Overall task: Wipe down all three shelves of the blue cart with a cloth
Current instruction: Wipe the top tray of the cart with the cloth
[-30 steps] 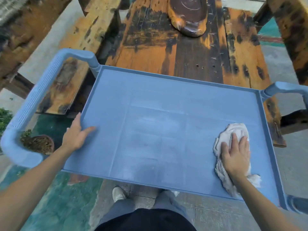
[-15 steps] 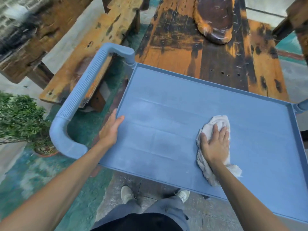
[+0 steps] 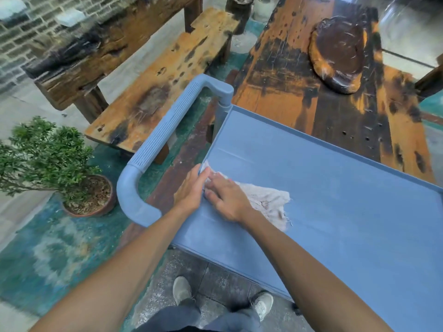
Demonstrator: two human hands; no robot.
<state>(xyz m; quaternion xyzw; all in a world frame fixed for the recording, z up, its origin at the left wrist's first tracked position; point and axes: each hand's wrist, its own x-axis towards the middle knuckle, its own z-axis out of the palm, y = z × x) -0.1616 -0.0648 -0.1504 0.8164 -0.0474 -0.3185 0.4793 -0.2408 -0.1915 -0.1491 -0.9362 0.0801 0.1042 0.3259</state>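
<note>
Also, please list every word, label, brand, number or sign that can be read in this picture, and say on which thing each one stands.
None: no readable text shows anywhere.
Blue cart: plain shelf and handle, no label.
Cloth: no print.
Wooden table, bench, plant pot: no writing visible.

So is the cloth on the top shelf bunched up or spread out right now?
Spread out. The cloth lies flat on the top shelf, trailing right from under the right hand, its frayed edge showing; the left hand meets its end at the shelf's rim.
</note>
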